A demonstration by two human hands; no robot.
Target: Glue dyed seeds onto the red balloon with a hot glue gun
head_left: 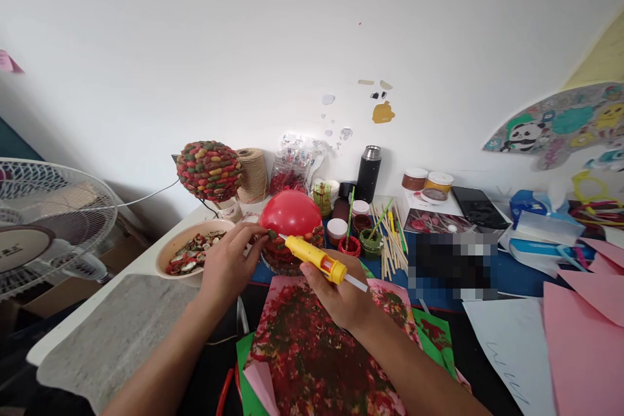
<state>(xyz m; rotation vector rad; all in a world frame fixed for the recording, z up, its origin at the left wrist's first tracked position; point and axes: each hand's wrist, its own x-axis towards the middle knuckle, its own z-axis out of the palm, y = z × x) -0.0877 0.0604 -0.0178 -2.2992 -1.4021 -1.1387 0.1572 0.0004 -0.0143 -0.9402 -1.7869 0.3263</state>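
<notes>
My right hand [344, 296] is closed around a yellow hot glue gun [305, 252], a clear glue stick jutting from its back end. The gun's nozzle points left, close to the fingertips of my left hand [234, 250]. Those fingers pinch a small dark green piece, which looks like a painted nutshell [271, 233]. Just beyond both hands sits a red balloon [291, 211], its lower part ringed with red, green and orange shell pieces. Left of my left hand is a peach bowl [166, 265] of similar painted shells.
A shell-covered ball [209, 171] stands behind the bowl, beside a twine spool [252, 175]. Paint jars [350, 246], wooden sticks [389, 240] and a black flask [369, 174] are at the back right. Paint-stained paper [312, 351] lies in front; a fan [46, 227] is at left.
</notes>
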